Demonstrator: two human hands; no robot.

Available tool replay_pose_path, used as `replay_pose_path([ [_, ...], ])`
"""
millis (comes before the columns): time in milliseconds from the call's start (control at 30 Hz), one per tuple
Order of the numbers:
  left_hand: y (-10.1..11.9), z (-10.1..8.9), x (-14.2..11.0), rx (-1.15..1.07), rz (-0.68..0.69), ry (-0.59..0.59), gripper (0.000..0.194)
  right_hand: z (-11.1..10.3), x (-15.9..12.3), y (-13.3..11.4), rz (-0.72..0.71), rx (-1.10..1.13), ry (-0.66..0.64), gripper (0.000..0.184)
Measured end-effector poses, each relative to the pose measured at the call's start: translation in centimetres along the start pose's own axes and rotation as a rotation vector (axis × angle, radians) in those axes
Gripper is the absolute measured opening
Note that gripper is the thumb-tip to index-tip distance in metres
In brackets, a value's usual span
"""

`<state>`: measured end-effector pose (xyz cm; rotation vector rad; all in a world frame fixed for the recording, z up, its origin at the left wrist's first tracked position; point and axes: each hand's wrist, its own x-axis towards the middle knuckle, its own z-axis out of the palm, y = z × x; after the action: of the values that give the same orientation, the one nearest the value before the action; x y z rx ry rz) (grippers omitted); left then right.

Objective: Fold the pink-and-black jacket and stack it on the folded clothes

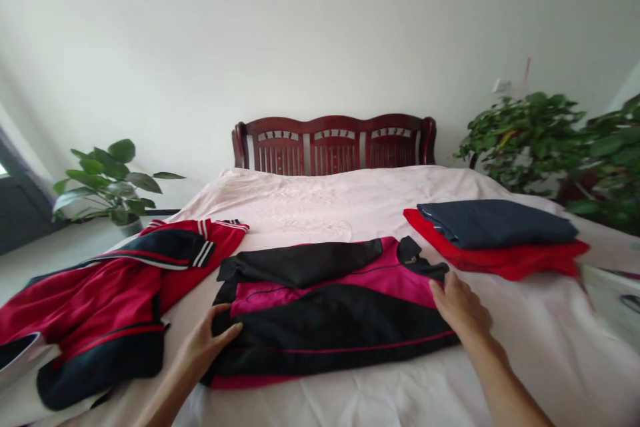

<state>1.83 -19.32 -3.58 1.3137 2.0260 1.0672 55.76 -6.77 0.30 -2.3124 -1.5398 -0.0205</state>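
Observation:
A black and magenta jacket (345,313) lies on the bed in front of me, collar to the right and hem to the left. Its sleeves are folded in lengthwise over the magenta front. My left hand (213,337) grips the hem end, thumb on top and some fingertips hidden by the cloth. At the other end, my right hand (463,303) holds the jacket's edge just below the collar, with its thumb over the fabric. The cloth lies fairly flat between both hands.
To the left lies a loose heap of red and navy clothes (110,307). Folded navy cloth (495,223) rests on folded red cloth (515,260) at the right. A pale sheet (320,210) covers the bed. Behind are a wooden headboard (335,143) and potted plants (525,133).

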Motion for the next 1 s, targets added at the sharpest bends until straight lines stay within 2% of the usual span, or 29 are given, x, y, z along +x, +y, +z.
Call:
replay_pose_path([
  [133, 1.0, -0.1, -0.3, -0.037, 0.016, 0.046, 0.07, 0.4, 0.4, 0.9, -0.045, -0.037, -0.104, 0.064],
  [267, 1.5, -1.7, -0.1, -0.073, 0.019, 0.043, 0.068, 0.8, -0.2, 1.7, -0.039, -0.003, -0.212, 0.061],
  [467, -1.0, -3.4, 1.0, 0.023, 0.007, -0.028, 0.06, 0.8, -2.0, 4.7, -0.073, 0.042, -0.256, 0.063],
  [500, -1.3, -3.4, 1.0, 0.084, 0.008, -0.028, 0.059, 0.5, -2.0, 4.9, -0.081, 0.047, -0.24, 0.065],
  [567, -1.1, -3.5, 0.7, 0.272, 0.028, 0.035, 0.059, -0.3, -1.9, 4.7, -0.132, 0.043, -0.127, 0.062],
  [667, 0.7, -3.5, 0.3, 0.556, 0.097, 0.186, 0.056, -1.3, -1.6, 2.3, -0.311, 0.061, 0.047, 0.047],
  [733, 2.7, -3.1, 0.7, 0.643, 0.189, 0.204, 0.047, -1.3, -1.6, -0.6, -0.441, 0.137, 0.01, 0.039],
  [833, 5.7, -1.6, 2.2, 0.723, 0.382, 0.169, 0.04, -0.2, -2.1, -5.4, -0.635, 0.201, -0.117, 0.032],
  [933, 8.3, 0.7, 3.4, 0.794, 0.575, 0.101, 0.049, 1.3, -2.8, -9.7, -0.85, 0.182, -0.153, 0.038],
  [1000, 9.6, 2.4, 3.5, 0.788, 0.704, 0.01, 0.054, 2.2, -3.0, -11.9, -0.962, 0.152, -0.158, 0.042],
])
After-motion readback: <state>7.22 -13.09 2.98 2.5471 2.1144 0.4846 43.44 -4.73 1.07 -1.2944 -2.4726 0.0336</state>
